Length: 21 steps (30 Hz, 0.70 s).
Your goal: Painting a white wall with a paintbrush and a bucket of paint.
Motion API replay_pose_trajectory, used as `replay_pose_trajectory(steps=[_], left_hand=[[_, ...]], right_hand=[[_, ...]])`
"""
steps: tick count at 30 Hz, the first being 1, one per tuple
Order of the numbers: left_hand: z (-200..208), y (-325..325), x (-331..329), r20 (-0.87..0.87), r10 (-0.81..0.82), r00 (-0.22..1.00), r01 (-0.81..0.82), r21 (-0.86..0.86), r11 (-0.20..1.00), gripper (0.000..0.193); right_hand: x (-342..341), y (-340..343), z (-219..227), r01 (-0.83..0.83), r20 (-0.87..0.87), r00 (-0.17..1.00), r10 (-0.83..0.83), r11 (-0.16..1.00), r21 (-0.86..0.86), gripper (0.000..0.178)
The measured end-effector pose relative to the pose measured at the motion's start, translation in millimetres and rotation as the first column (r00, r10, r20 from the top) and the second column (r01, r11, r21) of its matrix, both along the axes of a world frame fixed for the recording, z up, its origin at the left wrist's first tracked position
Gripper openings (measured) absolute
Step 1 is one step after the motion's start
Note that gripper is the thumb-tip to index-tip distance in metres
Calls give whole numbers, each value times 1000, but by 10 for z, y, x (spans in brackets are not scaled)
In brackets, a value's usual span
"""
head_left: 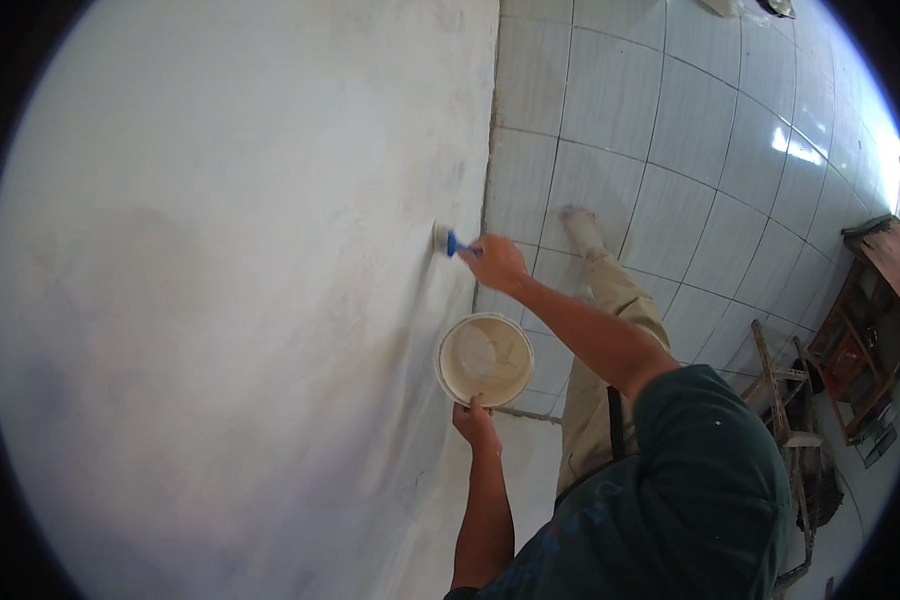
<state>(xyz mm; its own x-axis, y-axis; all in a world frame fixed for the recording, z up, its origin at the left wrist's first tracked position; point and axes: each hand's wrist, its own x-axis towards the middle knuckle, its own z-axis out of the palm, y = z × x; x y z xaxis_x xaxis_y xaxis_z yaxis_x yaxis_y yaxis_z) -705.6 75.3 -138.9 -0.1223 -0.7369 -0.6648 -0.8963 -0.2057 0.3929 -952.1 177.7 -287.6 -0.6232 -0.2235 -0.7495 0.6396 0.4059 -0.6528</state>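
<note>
The right hand (498,263) is closed around the blue handle of a brush (454,243), whose pale bristles appear to meet the whitish wall (220,300) just to that hand's left. Below the right hand, the left hand (478,425) grips the near edge of a round, cream-coloured bucket (522,368), thumb at the rim; its other fingers are mostly hidden. The bucket sits between the two hands, mouth up, with pale residue inside. Beyond and to the right of the right hand spreads a tiled floor (610,90). A ladder (798,438) stands well to the right of both hands.
</note>
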Motion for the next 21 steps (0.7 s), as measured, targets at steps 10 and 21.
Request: replay_pose_trajectory(steps=[10, 21], left_hand=[[-351, 271, -145, -62, -18, 998, 20, 31, 999, 30], [-734, 329, -550, 43, -61, 997, 62, 1, 998, 35]], right_hand=[[-262, 549, -465, -60, -164, 986, 39, 990, -127, 32], [-549, 469, -2055, -161, 135, 983, 125, 939, 302, 33]])
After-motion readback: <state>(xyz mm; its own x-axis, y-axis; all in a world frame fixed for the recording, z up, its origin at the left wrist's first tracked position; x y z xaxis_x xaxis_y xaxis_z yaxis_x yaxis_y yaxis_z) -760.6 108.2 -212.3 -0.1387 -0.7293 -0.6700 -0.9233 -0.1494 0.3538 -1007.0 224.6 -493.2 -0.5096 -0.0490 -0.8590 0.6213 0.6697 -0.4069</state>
